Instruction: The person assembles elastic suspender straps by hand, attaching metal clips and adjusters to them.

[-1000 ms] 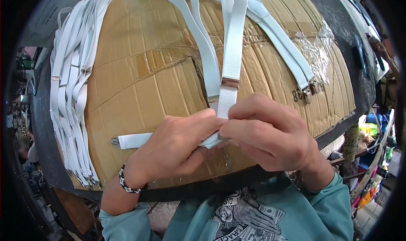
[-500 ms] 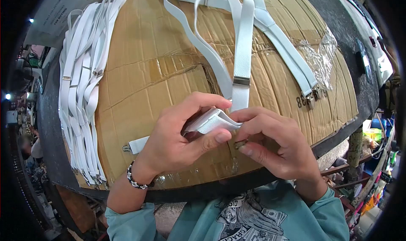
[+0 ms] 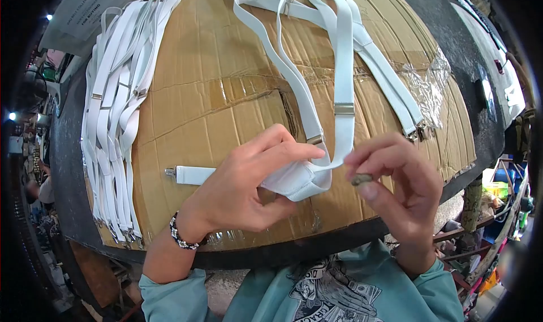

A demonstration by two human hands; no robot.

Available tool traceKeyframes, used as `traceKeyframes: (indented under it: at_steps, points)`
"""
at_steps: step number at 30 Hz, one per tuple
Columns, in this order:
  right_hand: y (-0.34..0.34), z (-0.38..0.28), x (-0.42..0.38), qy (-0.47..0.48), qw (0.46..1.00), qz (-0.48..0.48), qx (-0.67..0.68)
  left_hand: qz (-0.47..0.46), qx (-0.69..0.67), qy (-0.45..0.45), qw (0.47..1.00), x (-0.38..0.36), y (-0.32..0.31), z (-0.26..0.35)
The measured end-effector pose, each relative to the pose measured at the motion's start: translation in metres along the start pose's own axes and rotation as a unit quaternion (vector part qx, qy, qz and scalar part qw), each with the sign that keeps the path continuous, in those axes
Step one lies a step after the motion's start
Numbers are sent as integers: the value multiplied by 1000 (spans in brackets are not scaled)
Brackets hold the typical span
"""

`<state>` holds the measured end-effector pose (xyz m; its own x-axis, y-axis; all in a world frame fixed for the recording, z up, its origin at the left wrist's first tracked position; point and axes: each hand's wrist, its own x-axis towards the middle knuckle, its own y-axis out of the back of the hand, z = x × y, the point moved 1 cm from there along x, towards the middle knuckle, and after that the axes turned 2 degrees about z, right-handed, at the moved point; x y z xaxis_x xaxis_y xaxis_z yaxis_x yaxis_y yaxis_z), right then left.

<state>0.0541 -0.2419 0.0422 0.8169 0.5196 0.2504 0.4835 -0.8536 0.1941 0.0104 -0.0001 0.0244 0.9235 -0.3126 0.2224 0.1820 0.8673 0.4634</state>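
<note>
White elastic suspenders [image 3: 344,67] with metal slide buckles lie across the cardboard, their straps running up to the far edge. My left hand [image 3: 249,180] curls over a folded loop of the strap, its index finger stretched along the top and the thumb below. A short strap end with a metal clip [image 3: 171,173] sticks out to the left from under that hand. Just right of the loop, my right hand [image 3: 401,186] pinches a small grey-brown lump [image 3: 361,179] between thumb and fingers. At the right lie other strap ends with metal clips [image 3: 417,131].
A bundle of white suspenders [image 3: 116,113] is laid lengthwise along the left side. Flattened cardboard [image 3: 203,118] covers the dark table [image 3: 492,135]. Clear plastic tape [image 3: 432,90] crinkles at the right, and a printed sheet [image 3: 85,11] sits at the upper left.
My right hand has moved right, away from the strap, with the small lump still pinched. The folded strap has loosened into a wider loop, and my left thumb has shifted lower.
</note>
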Motion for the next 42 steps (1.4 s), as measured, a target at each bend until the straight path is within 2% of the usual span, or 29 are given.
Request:
traceKeyframes:
  at_steps: [5, 11, 14, 17, 21, 24, 29, 31, 34, 36, 38, 42]
  points:
    - [-13, -6, -11, -89, 991, -45, 84, 11, -19, -4, 1000, 1, -1, -2]
    - [-13, -6, -5, -64, 991, -113, -19, 72, 0, -28, 997, 0, 4, -5]
    - [-10, 1, -7, -109, 975, -186, 49, 92, 11, -34, 995, 0, 5, -6]
    - [1, 4, -2, -43, 971, -233, 11, 94, 12, -26, 995, -2, 4, -9]
    - [34, -16, 5, -89, 953, -286, -37, 97, 58, -14, 993, -2, 0, -7]
    - [53, -33, 7, -59, 943, -299, -134, 90, 76, -6, 993, -3, -5, -6]
    - [61, -49, 14, -36, 945, -290, -149, 79, 106, -15, 991, -5, -10, -2]
    - [58, -50, 18, -40, 950, -275, -141, 91, 66, -6, 994, -5, -2, -6]
    - [49, -42, 15, -111, 977, -124, -131, 156, 3, -30, 987, 0, 2, -19]
    - [43, -30, 16, -126, 986, -62, -86, 174, -7, -49, 984, -1, 3, -24]
    - [41, -19, 14, -148, 989, -7, -15, 149, 16, -59, 987, -2, 7, -22]
    - [37, -7, 13, -167, 986, -5, 17, 173, 145, -100, 969, -4, 11, -11]
